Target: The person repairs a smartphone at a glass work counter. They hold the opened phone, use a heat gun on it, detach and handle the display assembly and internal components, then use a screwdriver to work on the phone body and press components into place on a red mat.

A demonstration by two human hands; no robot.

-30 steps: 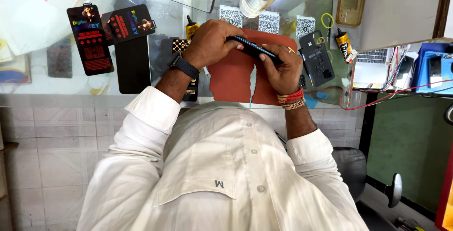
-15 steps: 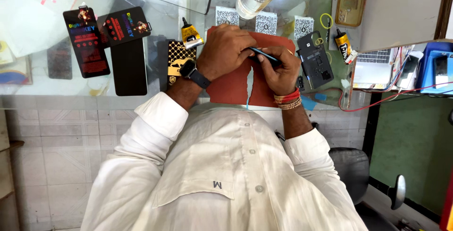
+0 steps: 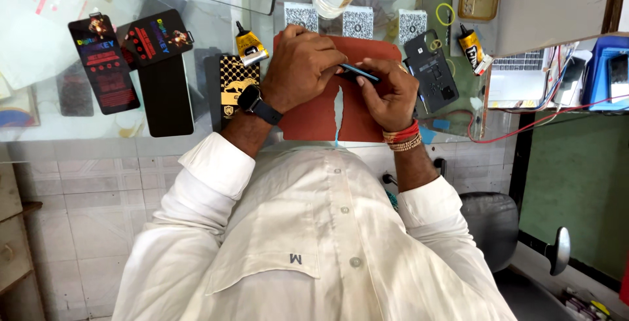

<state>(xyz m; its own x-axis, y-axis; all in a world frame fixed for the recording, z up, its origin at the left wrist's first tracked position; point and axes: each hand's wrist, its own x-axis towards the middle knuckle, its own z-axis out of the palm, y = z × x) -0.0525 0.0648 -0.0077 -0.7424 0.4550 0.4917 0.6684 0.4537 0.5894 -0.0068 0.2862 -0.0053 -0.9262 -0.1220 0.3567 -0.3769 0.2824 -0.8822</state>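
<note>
Here, at upper centre of the frame, I am gripping a dark phone (image 3: 359, 74) edge-on between both hands over the red mat (image 3: 314, 114). My left hand (image 3: 306, 65) is closing over its left end; my right hand (image 3: 388, 92) is pinching the right end. I judge an edge is being worked on; the next move calls for a steady grip. A back cover (image 3: 431, 78) is lying just right.

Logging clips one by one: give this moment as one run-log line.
left hand: on slim dark phone | right hand: gripping phone | under: red mat | beside: phone back shell, glue tube
</note>
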